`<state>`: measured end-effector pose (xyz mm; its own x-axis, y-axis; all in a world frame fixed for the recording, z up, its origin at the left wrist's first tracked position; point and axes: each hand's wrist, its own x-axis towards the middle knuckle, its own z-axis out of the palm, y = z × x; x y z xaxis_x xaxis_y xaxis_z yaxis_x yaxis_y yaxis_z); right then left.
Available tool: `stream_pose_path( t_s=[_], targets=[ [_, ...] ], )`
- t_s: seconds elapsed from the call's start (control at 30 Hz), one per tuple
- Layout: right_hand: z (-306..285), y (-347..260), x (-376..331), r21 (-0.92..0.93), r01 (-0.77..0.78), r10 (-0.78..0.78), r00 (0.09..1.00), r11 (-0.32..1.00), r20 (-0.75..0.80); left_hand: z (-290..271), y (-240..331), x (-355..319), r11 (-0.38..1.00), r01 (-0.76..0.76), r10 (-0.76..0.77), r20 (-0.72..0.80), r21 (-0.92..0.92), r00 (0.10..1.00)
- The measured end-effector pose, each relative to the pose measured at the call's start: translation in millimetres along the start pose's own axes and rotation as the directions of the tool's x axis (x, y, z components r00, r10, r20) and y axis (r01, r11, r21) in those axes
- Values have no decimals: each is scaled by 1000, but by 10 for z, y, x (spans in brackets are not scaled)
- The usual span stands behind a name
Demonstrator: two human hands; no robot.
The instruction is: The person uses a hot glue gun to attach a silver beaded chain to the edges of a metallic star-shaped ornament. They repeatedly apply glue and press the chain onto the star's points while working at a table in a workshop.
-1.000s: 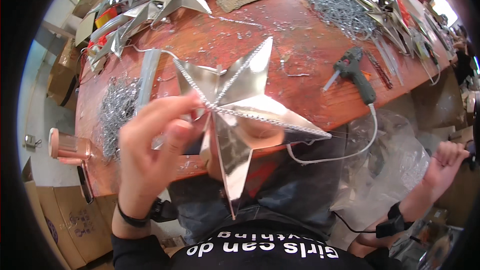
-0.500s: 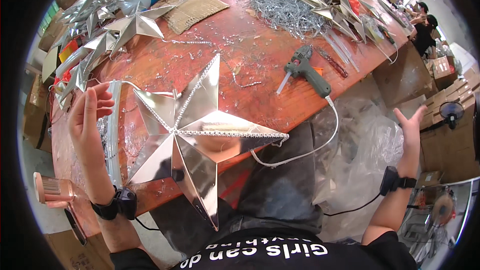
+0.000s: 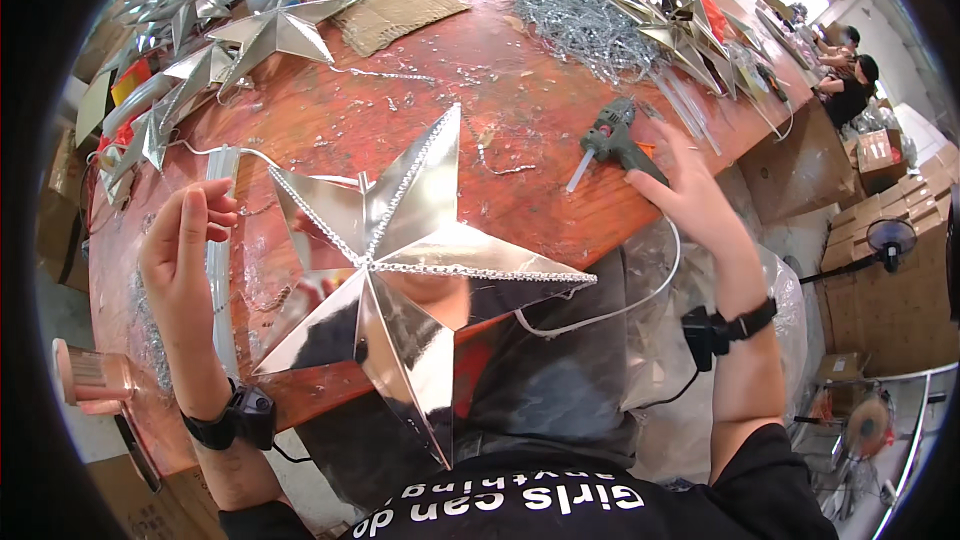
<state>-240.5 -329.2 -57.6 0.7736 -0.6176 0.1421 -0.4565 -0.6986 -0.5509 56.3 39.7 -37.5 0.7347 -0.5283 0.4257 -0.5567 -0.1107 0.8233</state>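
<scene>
A large silver foil star (image 3: 400,270) with bead trim along its ridges rests over the near edge of the red-brown table (image 3: 420,110), its lower points hanging toward my lap. My left hand (image 3: 185,250) is raised just left of the star's left point, fingers loosely curled and apart, gripping nothing I can see. My right hand (image 3: 690,195) lies with spread fingers on the table edge, fingertips at the handle of a dark green glue gun (image 3: 612,140). The gun's white cord (image 3: 620,305) loops down past my lap.
More silver stars (image 3: 270,30) lie at the back left, next to a piece of brown cardboard (image 3: 395,5). A heap of silver tinsel (image 3: 580,20) and star parts (image 3: 680,30) fills the back right. A copper-coloured tape roll (image 3: 90,375) sits at the left edge. Other people work at far right.
My right hand has come up from the far right, out in the air, to the glue gun. My left hand let go of the star and now stays beside it.
</scene>
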Motion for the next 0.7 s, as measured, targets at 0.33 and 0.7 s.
stream_pose_path(
  t_s=[0.33,0.7],
  targets=[
    [-219,-262,257,-405,-176,99,974,897,-203,173,331,-145,982,32,79,555,-188,828],
    [-290,-758,-594,574,194,-94,975,795,-200,311,266,-264,970,23,124,576,-241,808]
  ],
)
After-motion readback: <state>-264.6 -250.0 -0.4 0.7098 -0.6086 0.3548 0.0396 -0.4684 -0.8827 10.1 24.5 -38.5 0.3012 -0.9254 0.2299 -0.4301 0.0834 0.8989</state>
